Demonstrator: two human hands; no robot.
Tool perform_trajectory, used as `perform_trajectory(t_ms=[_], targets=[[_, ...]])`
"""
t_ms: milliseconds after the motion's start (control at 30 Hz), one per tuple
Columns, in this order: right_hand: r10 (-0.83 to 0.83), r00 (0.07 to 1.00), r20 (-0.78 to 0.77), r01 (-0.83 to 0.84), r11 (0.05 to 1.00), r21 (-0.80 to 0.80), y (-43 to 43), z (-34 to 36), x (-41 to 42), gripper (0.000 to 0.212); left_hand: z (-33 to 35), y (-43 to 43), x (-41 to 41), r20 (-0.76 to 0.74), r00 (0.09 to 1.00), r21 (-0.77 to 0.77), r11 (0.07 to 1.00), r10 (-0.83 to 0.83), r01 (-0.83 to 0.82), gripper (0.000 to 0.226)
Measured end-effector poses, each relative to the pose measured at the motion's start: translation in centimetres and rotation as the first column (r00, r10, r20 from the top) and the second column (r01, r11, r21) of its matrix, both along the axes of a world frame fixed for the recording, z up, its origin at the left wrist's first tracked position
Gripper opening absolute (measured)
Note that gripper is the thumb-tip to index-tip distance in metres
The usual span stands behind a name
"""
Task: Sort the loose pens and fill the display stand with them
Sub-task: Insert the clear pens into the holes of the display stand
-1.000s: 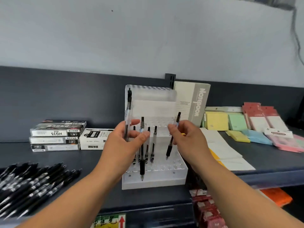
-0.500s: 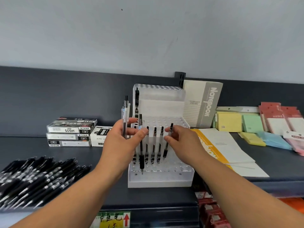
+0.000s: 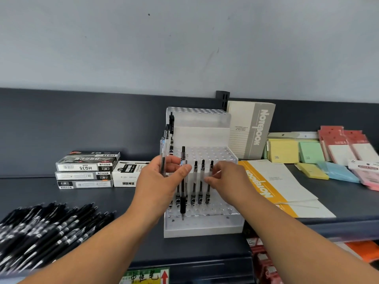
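A clear stepped display stand with rows of holes stands on the dark shelf at centre. Several clear-barrelled black pens stand upright in its lower tier. My right hand pinches the rightmost pen of that row, which stands in a hole. My left hand grips a small bunch of the same pens just left of the stand. One of them hangs tip-down in front of the row. A heap of loose black pens lies at the lower left.
Stacked pen boxes and a white box sit behind the heap. A notebook leans behind the stand, and another lies flat to its right. Coloured sticky-note pads fill the far right. The shelf edge runs along the front.
My right hand has carried its pen down and left into a hole at the right end of the row. My left hand has kept its bunch beside the stand.
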State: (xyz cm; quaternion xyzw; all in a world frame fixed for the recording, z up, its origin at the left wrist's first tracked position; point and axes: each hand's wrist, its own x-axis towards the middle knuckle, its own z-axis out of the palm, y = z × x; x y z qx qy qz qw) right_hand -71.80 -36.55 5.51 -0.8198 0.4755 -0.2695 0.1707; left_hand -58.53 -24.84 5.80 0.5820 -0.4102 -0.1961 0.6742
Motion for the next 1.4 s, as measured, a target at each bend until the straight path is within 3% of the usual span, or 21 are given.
perform_trajectory(t_ms=[133,200,300,433,567,733,833,967,1233,1400], targets=[[-0.033,0.998,0.053,0.035,0.999,-0.036,0.7,0.8,-1.4,0.03,-0.2,-0.2,-0.1,-0.001,1.0,0.012,0.999,-0.029,0.029,0.019],[0.009,0.974,0.227,0.001,0.999,-0.042,1.7,2.2,-1.9,0.023,-0.2,-0.5,-0.2,0.005,0.998,0.021,0.998,-0.061,0.061,0.02],[0.125,0.857,0.5,-0.252,0.948,0.195,3.5,4.8,-1.9,0.025,-0.3,-0.9,-0.7,0.033,0.994,0.043,0.994,-0.105,0.103,0.022],[0.177,0.865,0.469,-0.313,0.921,0.231,3.4,5.5,-1.6,0.017,-0.4,-1.5,-1.4,0.05,0.983,0.065,0.982,-0.178,0.175,0.019],[0.122,0.805,0.581,-0.311,0.921,0.237,2.7,4.8,-2.2,0.011,-0.5,-2.0,-1.7,0.098,0.97,0.104,0.971,-0.224,0.214,0.016],[0.131,0.822,0.555,-0.322,0.909,0.263,2.1,4.8,-3.4,0.012,-0.2,-2.7,-2.1,0.129,0.964,0.115,0.969,-0.233,0.219,0.021],[0.047,0.872,0.486,-0.112,0.988,0.106,1.1,5.0,-4.1,0.007,-0.3,-2.7,-2.0,0.111,0.964,0.083,0.969,-0.24,0.232,0.029],[-0.003,0.908,0.419,0.048,0.994,-0.095,0.0,4.4,-4.2,0.007,-0.3,-2.6,-1.8,0.128,0.963,0.043,0.971,-0.238,0.234,0.02],[-0.038,0.934,0.355,0.084,0.99,-0.116,-0.7,3.2,-2.6,0.01,-0.3,-2.2,-1.9,0.133,0.965,0.028,0.974,-0.228,0.226,0.012],[-0.072,0.986,0.148,0.096,0.982,-0.161,-0.7,4.4,-2.5,0.016,-0.4,-2.1,-1.7,0.089,0.974,-0.016,0.977,-0.209,0.211,0.012]])
